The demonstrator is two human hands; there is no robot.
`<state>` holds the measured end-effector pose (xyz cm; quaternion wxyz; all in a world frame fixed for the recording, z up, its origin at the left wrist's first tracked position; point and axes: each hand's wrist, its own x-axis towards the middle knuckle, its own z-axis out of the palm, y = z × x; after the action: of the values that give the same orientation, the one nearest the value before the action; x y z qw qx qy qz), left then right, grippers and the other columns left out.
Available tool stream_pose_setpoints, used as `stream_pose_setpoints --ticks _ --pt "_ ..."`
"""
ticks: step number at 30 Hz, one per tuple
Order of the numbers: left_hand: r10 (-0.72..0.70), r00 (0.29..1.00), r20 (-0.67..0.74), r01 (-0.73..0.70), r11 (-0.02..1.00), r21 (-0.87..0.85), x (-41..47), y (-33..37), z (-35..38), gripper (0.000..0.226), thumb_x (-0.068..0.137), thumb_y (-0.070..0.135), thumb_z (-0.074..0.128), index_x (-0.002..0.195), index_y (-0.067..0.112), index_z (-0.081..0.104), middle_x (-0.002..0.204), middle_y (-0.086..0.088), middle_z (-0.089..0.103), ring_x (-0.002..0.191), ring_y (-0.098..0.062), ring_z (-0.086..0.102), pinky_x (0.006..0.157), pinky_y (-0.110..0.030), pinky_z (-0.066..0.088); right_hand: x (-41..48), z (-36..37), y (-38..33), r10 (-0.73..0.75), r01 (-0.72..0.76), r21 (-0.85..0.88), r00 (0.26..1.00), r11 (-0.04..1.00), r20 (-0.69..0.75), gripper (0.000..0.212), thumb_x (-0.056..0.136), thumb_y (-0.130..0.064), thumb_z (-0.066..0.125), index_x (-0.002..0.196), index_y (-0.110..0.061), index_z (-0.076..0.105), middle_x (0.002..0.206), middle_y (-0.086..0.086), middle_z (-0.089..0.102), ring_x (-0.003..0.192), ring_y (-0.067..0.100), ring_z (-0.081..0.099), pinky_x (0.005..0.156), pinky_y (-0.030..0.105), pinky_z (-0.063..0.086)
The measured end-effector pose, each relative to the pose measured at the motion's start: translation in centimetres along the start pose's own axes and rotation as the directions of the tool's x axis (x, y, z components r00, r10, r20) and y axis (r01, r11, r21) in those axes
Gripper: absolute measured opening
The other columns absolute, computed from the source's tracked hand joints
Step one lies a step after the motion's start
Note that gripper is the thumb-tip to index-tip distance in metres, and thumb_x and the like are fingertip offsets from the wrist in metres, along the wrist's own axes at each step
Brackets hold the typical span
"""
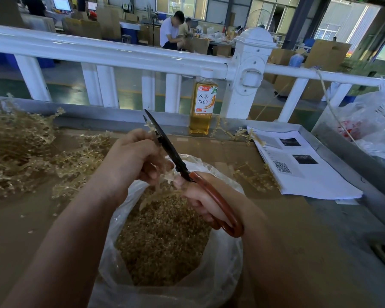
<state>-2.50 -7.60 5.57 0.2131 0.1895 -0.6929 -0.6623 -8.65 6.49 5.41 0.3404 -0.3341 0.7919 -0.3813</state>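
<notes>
Over the bag mouth we have both grips up close together. Left grip [133, 156] is clamped on a pale sprig [152, 128]: fingers curled round its stem, tip poking out above the grip, a tail hanging out below toward the right grip [201, 197]. Right grip is clamped on the red-brown handles of the scissors [171, 150], fingers wrapped round them. Black blades run up and away from the right grip, slanting left past the left grip's fingertips. Blades are nearly together, tips just apart, and the sprig tip sits between them, touching.

Directly below both grips we see the bag [228, 258], clear plastic, mouth wide, filled with small tan bits [162, 236]. Round the bag spreads the bench [31, 223], brown top. Left of the left grip, well apart, lies a big pile [20, 150] of tangled sprigs, spilling toward the grip. Beyond the grips, near the bench's far edge, a bottle [203, 101] of amber drink stands upright, cap on, just before a white railing [120, 55]. Right of the right grip lie printed papers [307, 172], stacked flat, with a few loose sprigs [253, 176] between papers and bag. Farther right, past the papers, we see crumpled plastic sacks [378, 121]; contents cannot be told.
</notes>
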Motion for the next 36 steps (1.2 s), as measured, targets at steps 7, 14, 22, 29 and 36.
stream_pose_setpoints --ticks 7,14,22,29,36 --pt "0.068 0.997 -0.044 -0.067 0.997 0.035 -0.3 -0.1 0.2 0.032 0.098 0.020 0.042 0.072 0.016 0.061 0.065 -0.009 0.071 0.044 -0.018 0.056 0.039 -0.024 0.044 0.0 -0.2 0.8 -0.073 0.072 -0.046 0.997 0.996 -0.008 0.033 0.090 -0.055 0.036 0.075 -0.027 0.043 0.056 -0.003 0.041 0.035 0.002 0.038 0.039 0.012 0.034" --pt "0.022 0.994 -0.103 -0.029 0.997 -0.066 -0.1 0.1 -0.5 0.017 0.087 0.002 0.053 0.073 0.011 0.056 0.055 -0.007 0.066 0.035 -0.016 0.054 0.037 -0.019 0.044 0.0 -0.1 1.2 -0.101 0.100 -0.052 0.995 0.994 -0.009 0.030 0.087 -0.059 0.039 0.075 -0.032 0.042 0.063 -0.014 0.041 0.033 -0.013 0.043 0.037 0.002 0.030" --pt "-0.009 0.999 -0.042 -0.001 0.970 -0.244 -0.1 0.4 -0.7 0.015 0.085 -0.002 0.051 0.072 0.002 0.058 0.053 -0.005 0.064 0.042 -0.016 0.060 0.042 -0.020 0.049 0.1 0.3 0.9 -0.156 0.156 -0.024 0.988 0.988 0.001 0.039 0.091 -0.056 0.037 0.058 -0.043 0.052 0.041 -0.013 0.047 0.032 -0.007 0.045 0.047 0.011 0.035" --pt "-0.027 1.000 -0.013 0.023 0.962 -0.271 -0.3 0.5 -0.2 0.015 0.084 -0.003 0.052 0.071 0.003 0.058 0.053 -0.005 0.065 0.042 -0.015 0.060 0.042 -0.018 0.048 0.5 0.6 1.0 -0.150 0.151 0.050 0.989 0.987 -0.014 0.041 0.094 -0.051 0.034 0.057 -0.035 0.041 0.035 -0.010 0.044 0.028 0.000 0.040 0.041 0.016 0.037" --pt "-0.032 0.999 -0.009 0.029 0.957 -0.288 -0.3 0.6 0.0 0.016 0.084 -0.004 0.051 0.071 0.003 0.058 0.052 -0.005 0.065 0.041 -0.015 0.060 0.042 -0.018 0.048 0.6 0.6 1.1 -0.136 0.139 0.153 0.990 0.978 -0.027 0.034 0.094 -0.049 0.038 0.064 -0.033 0.040 0.038 -0.022 0.047 0.034 -0.011 0.043 0.052 0.016 0.028"
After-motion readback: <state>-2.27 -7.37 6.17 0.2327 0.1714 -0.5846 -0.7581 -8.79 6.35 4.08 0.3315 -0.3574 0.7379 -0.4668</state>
